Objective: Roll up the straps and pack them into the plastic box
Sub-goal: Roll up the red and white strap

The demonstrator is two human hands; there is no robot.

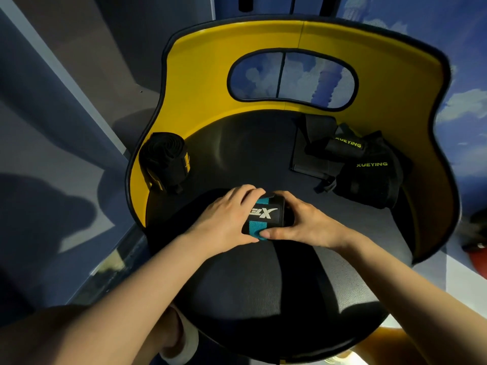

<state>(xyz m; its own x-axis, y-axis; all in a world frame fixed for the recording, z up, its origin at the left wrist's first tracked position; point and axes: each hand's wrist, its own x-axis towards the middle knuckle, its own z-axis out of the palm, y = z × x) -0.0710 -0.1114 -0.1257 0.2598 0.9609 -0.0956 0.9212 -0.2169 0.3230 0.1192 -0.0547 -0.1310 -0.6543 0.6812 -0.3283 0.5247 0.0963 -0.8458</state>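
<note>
Fingers [253,193] of both hands curled round teal-black strap roll [267,216] on chair seat [250,154] | keep wraps tight, edges even | box not in view, 2 more straps [369,167] left.

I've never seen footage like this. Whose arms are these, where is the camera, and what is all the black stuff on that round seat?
There is no machine here: a person wears one camera on the head, looking down at their own bare arms. The left hand and right hand together grip a black rolled strap with a teal stripe and white lettering, fingers curled round it. It sits on the dark padded seat of a chair with a yellow curved backrest. At the seat's left stands another rolled black strap with yellow stripes. At the right lie unrolled black straps with green XUEYING lettering, partly over a flat dark rectangular pad. No plastic box is in view.
</note>
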